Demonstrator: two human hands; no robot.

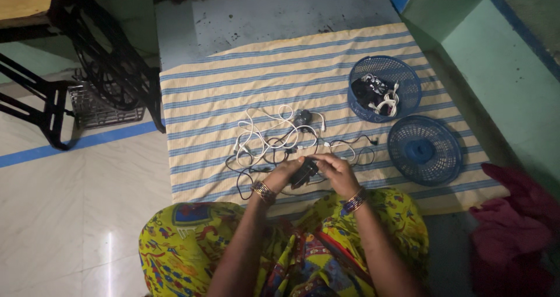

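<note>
1. Over the striped cloth (233, 81), your left hand (284, 173) and right hand (333, 171) pinch a small black charger (304, 171).
2. You seem to be sorting the tangled cords (274, 136).
3. Next, gently pull one loose.

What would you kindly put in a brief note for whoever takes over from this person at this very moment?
Left hand and right hand: both closed on a small black device, held just above the striped cloth.
Things: a tangle of white and black cables lies on the cloth in front of the hands. The blue basket at right holds more cables. Its blue lid lies beside it, off.
Done: some cables already sit in the basket.
Left: the tangle is unsorted; the device is in hand.
</note>
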